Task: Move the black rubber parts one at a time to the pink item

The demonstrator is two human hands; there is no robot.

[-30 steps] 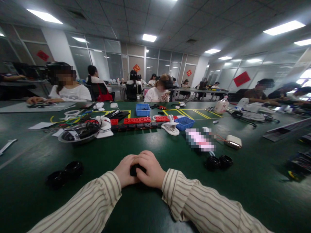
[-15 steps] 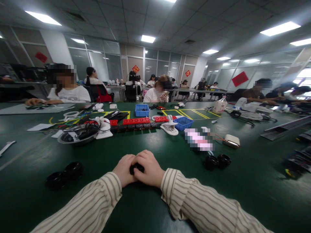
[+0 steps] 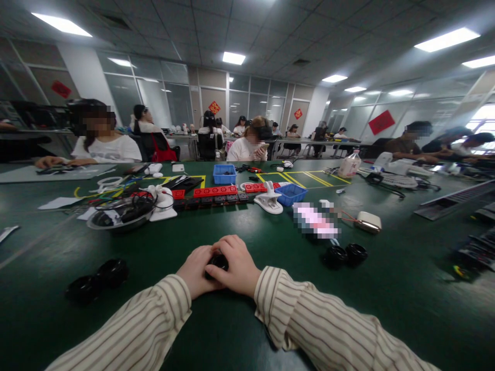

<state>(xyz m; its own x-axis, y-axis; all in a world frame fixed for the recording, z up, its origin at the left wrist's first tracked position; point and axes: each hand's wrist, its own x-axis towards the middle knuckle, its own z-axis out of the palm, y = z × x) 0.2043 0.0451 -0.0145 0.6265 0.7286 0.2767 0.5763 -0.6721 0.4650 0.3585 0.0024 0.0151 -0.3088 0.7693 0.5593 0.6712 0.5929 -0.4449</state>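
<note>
Between my two hands, low over the green table (image 3: 247,319), sits a black, shiny, round wheel-like part (image 3: 220,262) with a hollow in its face. My left hand (image 3: 196,269) is curled around its left side. From above and the right, the fingers of my right hand (image 3: 236,263) wrap over it, the thumb lying across its front. Much of the part is covered by fingers. Two similar black round parts (image 3: 113,272) lie together left of my hands, and another two (image 3: 356,253) lie to the right.
Ahead stand red and black power strips (image 3: 215,191), a white clip (image 3: 269,200), blue trays (image 3: 291,195) and a bowl of cables (image 3: 119,222). A blurred pink item (image 3: 315,220) and a white-and-gold case (image 3: 368,221) lie to the right. Several people sit beyond.
The fingers of my right hand have shifted on the black part, so more of its hollow face shows. The whole view has shifted slightly. Both hands stay around the part.
</note>
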